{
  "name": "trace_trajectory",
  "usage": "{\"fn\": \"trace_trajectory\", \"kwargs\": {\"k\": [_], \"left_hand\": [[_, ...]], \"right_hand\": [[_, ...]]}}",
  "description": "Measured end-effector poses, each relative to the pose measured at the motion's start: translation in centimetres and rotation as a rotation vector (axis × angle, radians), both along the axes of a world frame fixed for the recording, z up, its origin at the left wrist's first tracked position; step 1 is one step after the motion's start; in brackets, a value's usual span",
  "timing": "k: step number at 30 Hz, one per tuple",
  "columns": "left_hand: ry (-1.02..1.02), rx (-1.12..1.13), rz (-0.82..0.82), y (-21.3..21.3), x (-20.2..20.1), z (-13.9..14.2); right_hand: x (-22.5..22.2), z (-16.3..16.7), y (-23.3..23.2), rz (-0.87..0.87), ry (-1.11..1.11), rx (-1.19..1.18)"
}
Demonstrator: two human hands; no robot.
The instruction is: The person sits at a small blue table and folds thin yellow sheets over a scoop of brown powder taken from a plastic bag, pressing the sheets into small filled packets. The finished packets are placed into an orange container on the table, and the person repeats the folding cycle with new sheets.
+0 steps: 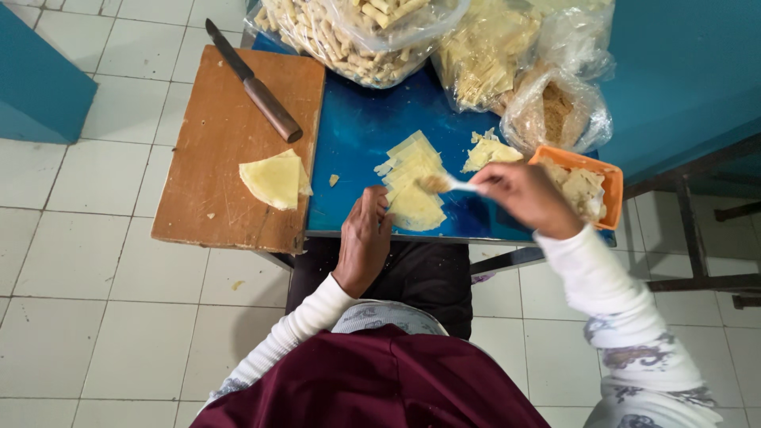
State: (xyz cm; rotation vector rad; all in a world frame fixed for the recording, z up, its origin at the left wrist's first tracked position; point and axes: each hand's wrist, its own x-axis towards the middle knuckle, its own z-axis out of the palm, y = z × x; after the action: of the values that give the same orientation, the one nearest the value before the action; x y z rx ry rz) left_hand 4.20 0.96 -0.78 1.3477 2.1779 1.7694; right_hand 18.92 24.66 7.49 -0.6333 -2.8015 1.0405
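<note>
The right hand (pixel 527 194) has its fingers clenched around the handle of a white spoon (pixel 453 185), whose bowl carries a small heap of brownish filling and hovers over a fanned stack of pale pastry wrappers (pixel 412 182) on the blue bench (pixel 357 127). The left hand (pixel 365 238) rests at the near edge of the bench, its fingers loosely curled and holding nothing, their tips touching the left edge of the wrapper stack. Just behind the right fingers sits an orange tub (pixel 610 178) of pale filling. Well to the left of the left fingers, a wooden cutting board (pixel 214 143) carries a folded wrapper (pixel 273 180) and a wooden-handled knife (pixel 258 87). Beyond the fingers lie clear bags of rolled snacks (pixel 349 32).
</note>
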Motion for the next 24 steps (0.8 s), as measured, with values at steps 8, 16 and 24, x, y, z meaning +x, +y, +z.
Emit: {"fn": "trace_trajectory", "kwargs": {"k": [8,16,24], "left_hand": [[-0.117,0.035,-0.029,0.3,-0.2,-0.2],[-0.174,0.084,-0.08,1.0,-0.6,-0.1],[-0.177,0.084,-0.111,1.2,-0.8,0.1]], "right_hand": [[0.3,-2.3,-6.7,0.028,0.259,0.42],[1.8,-2.6,-8.7,0.091,0.401,0.701],[2.2,-2.9,-8.5,0.08,0.428,0.746]]}}
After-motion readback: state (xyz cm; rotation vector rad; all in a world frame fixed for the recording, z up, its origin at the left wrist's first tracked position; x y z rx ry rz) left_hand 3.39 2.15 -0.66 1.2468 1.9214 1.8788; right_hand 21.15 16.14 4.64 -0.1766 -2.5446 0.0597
